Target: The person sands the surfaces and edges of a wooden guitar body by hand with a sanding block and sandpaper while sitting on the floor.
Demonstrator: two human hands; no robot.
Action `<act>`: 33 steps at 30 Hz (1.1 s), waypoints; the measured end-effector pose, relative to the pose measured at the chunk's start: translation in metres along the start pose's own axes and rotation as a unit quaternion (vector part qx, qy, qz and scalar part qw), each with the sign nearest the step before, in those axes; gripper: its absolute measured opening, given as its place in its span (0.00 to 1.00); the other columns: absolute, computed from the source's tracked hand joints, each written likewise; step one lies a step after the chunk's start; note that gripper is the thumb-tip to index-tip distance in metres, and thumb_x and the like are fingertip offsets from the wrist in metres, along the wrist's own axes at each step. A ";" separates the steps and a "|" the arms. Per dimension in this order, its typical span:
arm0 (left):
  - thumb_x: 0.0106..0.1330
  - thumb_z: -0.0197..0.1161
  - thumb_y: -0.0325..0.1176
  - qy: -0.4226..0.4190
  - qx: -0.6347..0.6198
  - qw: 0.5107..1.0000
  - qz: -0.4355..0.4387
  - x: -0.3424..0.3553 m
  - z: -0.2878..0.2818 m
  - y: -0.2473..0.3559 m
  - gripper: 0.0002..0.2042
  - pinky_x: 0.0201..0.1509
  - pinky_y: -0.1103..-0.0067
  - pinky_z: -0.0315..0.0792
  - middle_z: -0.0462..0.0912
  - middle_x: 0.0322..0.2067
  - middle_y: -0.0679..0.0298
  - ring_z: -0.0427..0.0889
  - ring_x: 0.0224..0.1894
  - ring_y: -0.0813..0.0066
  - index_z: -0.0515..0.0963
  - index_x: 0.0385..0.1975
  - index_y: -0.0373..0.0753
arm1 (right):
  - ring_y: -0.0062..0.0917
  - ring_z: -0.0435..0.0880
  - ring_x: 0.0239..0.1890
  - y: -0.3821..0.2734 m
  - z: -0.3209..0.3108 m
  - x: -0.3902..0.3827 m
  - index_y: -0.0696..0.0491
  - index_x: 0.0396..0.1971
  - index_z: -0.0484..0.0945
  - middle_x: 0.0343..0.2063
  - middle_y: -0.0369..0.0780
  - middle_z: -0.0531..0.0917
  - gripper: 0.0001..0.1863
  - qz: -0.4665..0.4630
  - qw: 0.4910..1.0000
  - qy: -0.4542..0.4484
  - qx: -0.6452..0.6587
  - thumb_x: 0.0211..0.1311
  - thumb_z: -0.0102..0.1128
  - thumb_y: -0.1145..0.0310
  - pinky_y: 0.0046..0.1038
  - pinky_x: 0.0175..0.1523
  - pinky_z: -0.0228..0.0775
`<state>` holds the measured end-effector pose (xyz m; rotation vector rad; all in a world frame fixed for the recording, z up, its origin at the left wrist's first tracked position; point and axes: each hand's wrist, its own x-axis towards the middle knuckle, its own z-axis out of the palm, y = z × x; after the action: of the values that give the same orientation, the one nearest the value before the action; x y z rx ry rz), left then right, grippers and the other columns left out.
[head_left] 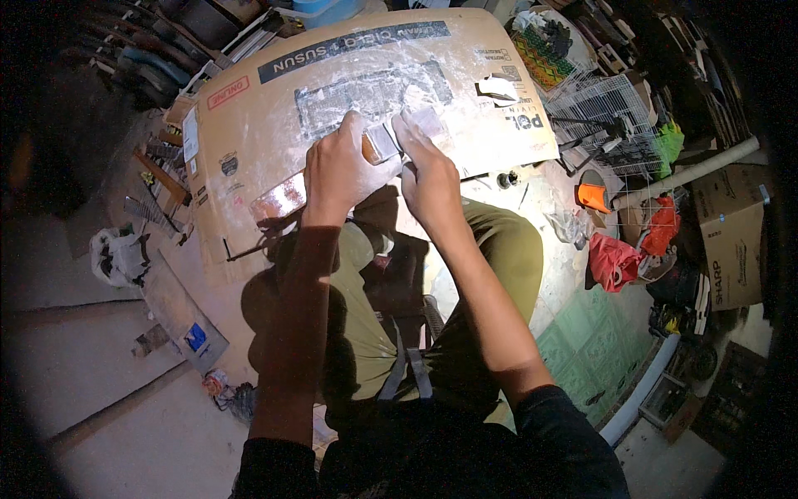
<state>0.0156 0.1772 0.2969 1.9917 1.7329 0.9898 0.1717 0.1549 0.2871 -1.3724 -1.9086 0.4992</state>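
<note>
Over a dusty cardboard sheet (258,112), my two hands meet close together. My left hand (339,170) is closed round a small flat piece (381,145) with a grey face and a brown edge. The fingers of my right hand (431,170) are closed on a pale grey folded sheet (429,122), right beside that piece. White powder coats the cardboard around them and also my fingers. Palms and fingers hide the lower part of the small piece, and the sheet's exact material cannot be made out.
A torn white scrap (497,88) lies on the cardboard's right side. Wire racks (611,104), an orange-and-black object (593,193), a red bag (615,262) and a brown carton (730,237) crowd the right. A grey board (179,312) is on the floor at left.
</note>
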 end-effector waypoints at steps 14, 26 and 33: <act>0.46 0.77 0.46 0.027 0.020 0.998 0.053 -0.003 0.005 -0.006 0.27 0.32 0.58 0.76 0.81 0.22 0.47 0.83 0.29 0.42 0.73 0.38 0.35 | 0.47 0.75 0.62 0.001 -0.008 -0.022 0.53 0.62 0.74 0.64 0.49 0.73 0.35 -0.005 0.999 -0.002 0.035 0.48 0.52 0.87 0.38 0.67 0.68; 0.47 0.78 0.44 0.007 -0.002 1.000 0.019 -0.008 0.006 -0.004 0.25 0.37 0.64 0.79 0.85 0.30 0.48 0.87 0.34 0.49 0.76 0.40 0.37 | 0.46 0.74 0.63 0.001 -0.007 -0.013 0.54 0.62 0.75 0.61 0.50 0.75 0.34 0.024 0.997 -0.010 0.077 0.50 0.50 0.86 0.36 0.67 0.67; 0.47 0.77 0.43 0.018 -0.001 0.999 0.036 -0.013 0.009 0.002 0.23 0.33 0.63 0.77 0.83 0.25 0.49 0.85 0.30 0.47 0.75 0.38 0.37 | 0.48 0.79 0.57 0.008 -0.011 -0.002 0.53 0.62 0.75 0.59 0.51 0.76 0.34 -0.020 0.999 0.019 0.020 0.49 0.54 0.84 0.38 0.63 0.71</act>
<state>0.0229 0.1662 0.2883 2.0595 1.6887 1.0571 0.1854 0.1543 0.2884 -1.3071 -1.8831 0.4857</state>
